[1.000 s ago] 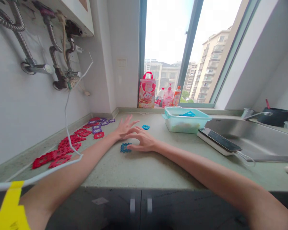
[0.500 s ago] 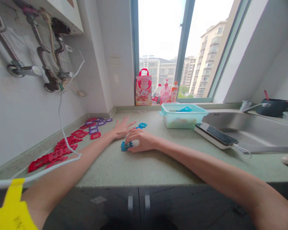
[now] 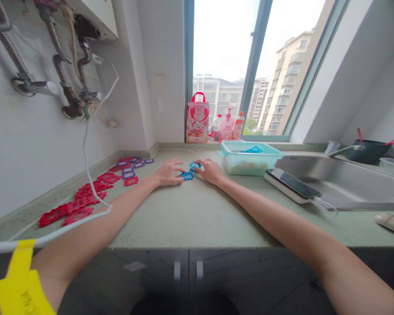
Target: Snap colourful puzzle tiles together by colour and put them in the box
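Observation:
Two blue interlocking plastic tiles with notched edges lie close together on the counter. The nearer blue tile [image 3: 187, 176] has my left hand [image 3: 168, 173] at its left side, thumb and fingers closed on its edge. Just behind it, partly covered by fingers, is the farther blue tile [image 3: 193, 165]. My right hand [image 3: 212, 171] grips that one from the right between thumb and fingers. Whether the two tiles are joined I cannot tell.
Red tiles [image 3: 85, 197] and purple tiles [image 3: 128, 173] lie along the left wall. A turquoise tub [image 3: 251, 164] with a blue tile on top stands to the right, beside a phone [image 3: 293, 183] and the sink [image 3: 348, 183]. A white cable [image 3: 88, 175] hangs over my left arm.
My right hand has moved away from me and to the right, from the nearer blue tile's old spot. That tile now lies beside the farther one. My left hand's spread fingers have curled in.

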`<state>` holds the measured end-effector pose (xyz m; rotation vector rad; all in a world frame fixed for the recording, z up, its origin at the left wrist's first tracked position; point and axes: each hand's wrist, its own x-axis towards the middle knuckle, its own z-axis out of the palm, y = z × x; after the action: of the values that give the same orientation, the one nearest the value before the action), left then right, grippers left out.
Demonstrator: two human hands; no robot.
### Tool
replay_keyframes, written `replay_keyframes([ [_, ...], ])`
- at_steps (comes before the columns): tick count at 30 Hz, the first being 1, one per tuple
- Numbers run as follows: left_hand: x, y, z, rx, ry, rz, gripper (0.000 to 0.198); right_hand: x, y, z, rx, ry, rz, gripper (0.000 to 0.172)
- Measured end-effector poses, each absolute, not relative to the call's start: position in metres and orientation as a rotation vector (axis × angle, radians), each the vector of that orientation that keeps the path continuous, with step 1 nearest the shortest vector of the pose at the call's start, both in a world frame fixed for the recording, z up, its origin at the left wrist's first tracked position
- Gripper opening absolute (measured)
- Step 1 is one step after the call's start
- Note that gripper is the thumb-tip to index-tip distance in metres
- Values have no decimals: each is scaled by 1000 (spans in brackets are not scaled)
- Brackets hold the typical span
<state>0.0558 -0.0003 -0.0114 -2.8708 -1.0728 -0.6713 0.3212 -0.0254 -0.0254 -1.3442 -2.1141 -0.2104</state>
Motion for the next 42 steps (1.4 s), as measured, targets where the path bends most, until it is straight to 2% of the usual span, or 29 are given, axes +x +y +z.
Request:
replay_keyframes([
  [3,53,2,-13,-2864,-971,-836,30,321,-22,-27,-1389,-2195,-109,26],
  [9,50,0,-10,-2781,-986,-1128,29,323,-21,-28,-1284,-2191,8,21],
  [11,49,0,-10,-2752,-1034,-1185,28,321,-24,-31,-1154,-2214,137,29],
  [15,47,2,-10,-2781,-1019,-1177,30,316,-31,-35,-974,-2213,419,57],
  [19,47,1,-10,-2817,-982,-1175,31,315,-31,-36,-1008,-2177,518,68],
  [23,49,1,-12,-2865,-960,-1056,34,316,-33,-33,-951,-2160,463,78],
  [24,50,2,-13,-2894,-957,-990,35,316,-35,-31,-919,-2168,423,75],
  [27,53,5,-16,-2972,-985,-841,37,315,-40,-26,-857,-2238,310,40],
  [29,54,6,-16,-2990,-1027,-815,37,314,-41,-24,-859,-2293,283,26],
  [42,52,4,-17,-3022,-1035,-871,35,310,-48,-20,-1037,-2314,140,24],
])
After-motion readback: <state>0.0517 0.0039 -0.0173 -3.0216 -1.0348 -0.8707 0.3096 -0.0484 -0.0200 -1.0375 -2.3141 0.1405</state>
